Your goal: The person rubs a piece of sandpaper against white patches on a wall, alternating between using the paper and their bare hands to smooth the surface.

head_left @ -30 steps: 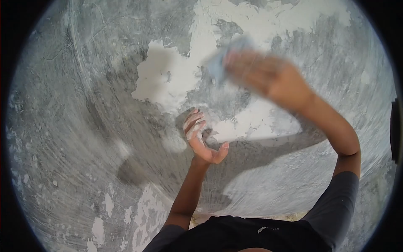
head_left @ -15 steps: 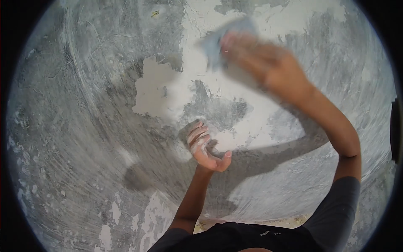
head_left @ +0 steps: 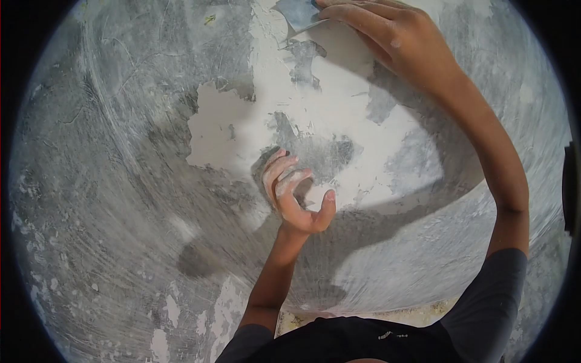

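My right hand (head_left: 402, 36) is at the top, its fingers closed on a flat blue-grey scraper blade (head_left: 298, 13) that lies against the wall and runs up to the top edge of the view. Below and to the left, my left hand (head_left: 298, 192) is raised close to the wall with its fingers curled and apart, thumb up, and nothing in it. White smears coat its fingers. Between the hands, white plaster (head_left: 345, 78) covers part of the grey wall in uneven patches, with bare grey spots showing through.
The rough grey wall (head_left: 121, 181) fills most of the view, with flaky white spots at the lower left. A dark object (head_left: 569, 189) stands at the right edge. Along the bottom runs a pale yellowish strip (head_left: 417, 314).
My right hand has moved up with the scraper, which now partly leaves the view. My left hand is slightly higher, its fingers and thumb spread a little wider.
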A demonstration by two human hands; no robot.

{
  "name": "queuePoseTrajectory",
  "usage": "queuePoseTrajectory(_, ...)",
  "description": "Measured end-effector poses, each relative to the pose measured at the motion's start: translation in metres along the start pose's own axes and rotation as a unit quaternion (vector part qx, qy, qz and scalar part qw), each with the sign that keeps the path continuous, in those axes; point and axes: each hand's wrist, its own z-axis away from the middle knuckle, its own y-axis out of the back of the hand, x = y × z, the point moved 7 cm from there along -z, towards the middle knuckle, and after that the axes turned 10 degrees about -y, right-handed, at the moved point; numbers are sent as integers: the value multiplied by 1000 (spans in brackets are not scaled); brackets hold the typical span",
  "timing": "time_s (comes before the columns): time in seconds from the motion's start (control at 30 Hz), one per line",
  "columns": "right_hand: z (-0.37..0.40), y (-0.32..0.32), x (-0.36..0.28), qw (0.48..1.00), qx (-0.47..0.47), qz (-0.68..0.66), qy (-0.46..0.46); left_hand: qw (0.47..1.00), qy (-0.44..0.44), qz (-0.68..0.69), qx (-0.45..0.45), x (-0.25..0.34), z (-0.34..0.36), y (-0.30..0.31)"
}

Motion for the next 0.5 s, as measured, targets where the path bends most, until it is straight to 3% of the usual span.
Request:
queuePoseTrajectory(0.03, 1, 0, -3, 1000, -14, 0, -17, 1000, -1, -3, 3, -1, -3, -1)
queuePoseTrajectory(0.1, 27, -6, -40, 994, 49, 21, 94, 1000, -4, 0, 4, -3, -10, -2)
queuePoseTrajectory(0.17, 30, -10, -37, 991, 30, 27, 130, 1000, -6, 4, 2, -6, -17, -3)
queuePoseTrajectory(0.27, -4, 4, 19, 1000, -21, -6, -13, 999, -29, 18, -6, -9, -25, -8)
queuePoseTrajectory(0.37, 24, -11, -17, 997, 41, 45, 41, 1000, -10, 5, -6, -9, -25, -10)
queuePoseTrajectory(0.43, 31, -10, -24, 995, 26, 41, 91, 1000, -7, 9, -2, -10, -25, -9)
queuePoseTrajectory(0.5, 14, 12, 9, 999, 7, 41, -3, 1000, -12, 21, 14, -14, -26, -10)
